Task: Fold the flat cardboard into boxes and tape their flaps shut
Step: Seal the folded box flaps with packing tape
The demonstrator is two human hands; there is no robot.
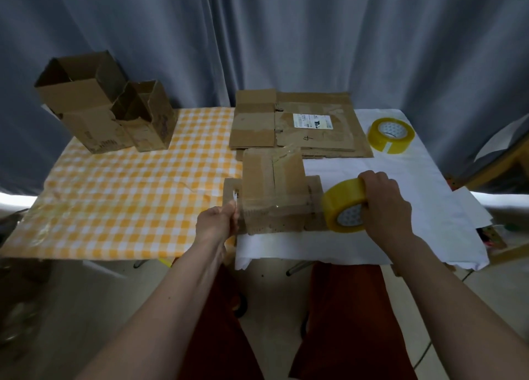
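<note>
Taping the box flaps, strip being drawn across.

I am gripping the roll (345, 208) in my right hand (385, 205) and pinching what looks like the tape's free end in my left hand (220, 220). The box (274, 190) is sitting between my hands, long axis pointing away from me, with the strip crossing it from hand to hand. Next I am needing to press the strip down, then cut it beside the right hand.

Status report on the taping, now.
Right hand grips yellow tape roll beside the box. Left hand pinches the tape end at the box's left side. Strip stretched across the flaps. Nothing in the way.
</note>
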